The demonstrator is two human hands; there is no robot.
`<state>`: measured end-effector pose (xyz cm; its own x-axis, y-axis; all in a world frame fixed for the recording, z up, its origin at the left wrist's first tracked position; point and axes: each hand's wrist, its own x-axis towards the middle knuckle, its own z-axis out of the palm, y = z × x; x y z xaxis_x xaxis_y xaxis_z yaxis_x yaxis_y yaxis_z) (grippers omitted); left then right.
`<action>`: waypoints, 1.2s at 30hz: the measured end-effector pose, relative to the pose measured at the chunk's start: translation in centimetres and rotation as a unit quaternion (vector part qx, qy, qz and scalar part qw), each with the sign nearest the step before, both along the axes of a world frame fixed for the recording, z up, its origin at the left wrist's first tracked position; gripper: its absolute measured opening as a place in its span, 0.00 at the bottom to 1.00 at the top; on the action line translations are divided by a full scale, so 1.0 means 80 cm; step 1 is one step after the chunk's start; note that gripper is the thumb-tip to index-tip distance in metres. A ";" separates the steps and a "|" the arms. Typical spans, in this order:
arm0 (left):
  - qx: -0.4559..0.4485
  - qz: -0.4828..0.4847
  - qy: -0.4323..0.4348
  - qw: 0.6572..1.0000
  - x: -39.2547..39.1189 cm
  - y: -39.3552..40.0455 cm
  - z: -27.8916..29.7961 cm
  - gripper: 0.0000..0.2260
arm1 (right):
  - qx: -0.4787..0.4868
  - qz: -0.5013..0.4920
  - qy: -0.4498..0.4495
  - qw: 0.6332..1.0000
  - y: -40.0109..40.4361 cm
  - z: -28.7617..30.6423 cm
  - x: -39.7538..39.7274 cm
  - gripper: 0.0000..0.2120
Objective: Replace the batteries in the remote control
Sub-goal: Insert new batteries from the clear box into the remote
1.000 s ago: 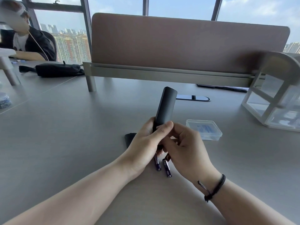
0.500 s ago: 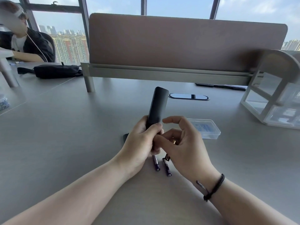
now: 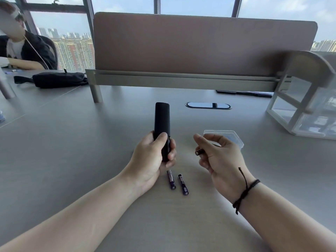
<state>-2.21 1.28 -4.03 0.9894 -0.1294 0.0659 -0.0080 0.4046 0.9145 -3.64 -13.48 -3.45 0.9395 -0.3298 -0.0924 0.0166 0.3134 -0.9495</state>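
- The remote (image 3: 162, 122), black and slim, stood nearly upright above the counter (image 3: 72, 151), its lower end wrapped in the left hand (image 3: 154, 159).
- The left fingers (image 3: 171, 151) were closed round the remote's lower part, thumb pressed on its near face.
- Right of the remote, and apart from it, the right hand (image 3: 220, 160) was raised off the counter with a small battery (image 3: 199, 152) pinched between thumb and fingers; its other fingers were loosely curled, and only the battery's dark, brownish end showed.
- A black cord bracelet (image 3: 245, 193) sat on the right wrist.
- Below the remote, just in front of the left hand, two purple batteries (image 3: 171, 179) lay side by side on the counter, near each other but not touching, both pointing roughly away from the person.
- Behind the right hand and to the right of the remote, a clear plastic box (image 3: 234, 137) rested flat on the counter, partly hidden by the fingers.
- Beyond the remote, an oval cable port (image 3: 208, 105) was set into the counter.
- Further back rose a brown divider (image 3: 200, 44) on a grey rail.
- Far right of the remote stood a white rack (image 3: 305, 99).
- Far left of the remote, a black pouch (image 3: 58, 80) lay on the next desk, where another person (image 3: 21, 51) sat.
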 end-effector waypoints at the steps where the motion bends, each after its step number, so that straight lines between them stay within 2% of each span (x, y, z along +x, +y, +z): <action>1: -0.002 -0.003 0.002 1.000 0.000 0.000 0.000 0.05 | 0.001 0.002 0.004 1.000 0.001 0.000 -0.001 0.17; 4: -0.007 -0.005 0.002 1.000 0.000 0.001 0.000 0.07 | 0.003 0.009 0.015 1.000 0.001 0.002 -0.003 0.17; 10: -0.017 0.004 0.003 1.000 -0.003 0.003 -0.001 0.19 | -0.036 0.012 0.021 0.999 -0.002 0.004 -0.006 0.16; 14: -0.023 -0.002 0.009 1.000 -0.005 0.003 0.001 0.23 | -0.040 0.023 0.013 0.999 0.000 0.003 -0.006 0.14; 18: -0.023 -0.008 0.018 1.000 -0.005 0.004 0.002 0.23 | -0.041 0.052 0.015 0.998 0.003 0.000 -0.005 0.13; 22: -0.017 -0.012 0.023 1.000 -0.002 0.004 0.000 0.18 | -0.016 0.095 0.006 0.995 0.006 -0.004 -0.005 0.04; 25: -0.015 -0.004 0.032 0.999 -0.002 0.003 0.001 0.15 | 0.021 0.091 -0.005 0.996 0.007 -0.001 -0.008 0.07; 27: -0.018 0.004 0.036 0.999 -0.002 0.003 0.001 0.13 | 0.012 0.084 -0.033 0.996 0.008 0.003 -0.010 0.08; 30: -0.023 -0.001 0.033 0.999 -0.002 0.002 0.002 0.11 | -0.056 0.076 -0.092 0.991 0.012 0.008 -0.015 0.07; 32: -0.010 -0.012 0.025 1.000 -0.004 0.002 0.002 0.09 | -0.139 0.070 -0.123 0.980 0.014 0.008 -0.018 0.08; 36: 0.030 -0.013 -0.002 0.999 -0.004 0.001 0.001 0.07 | -0.360 0.027 -0.173 0.916 0.016 0.002 -0.023 0.10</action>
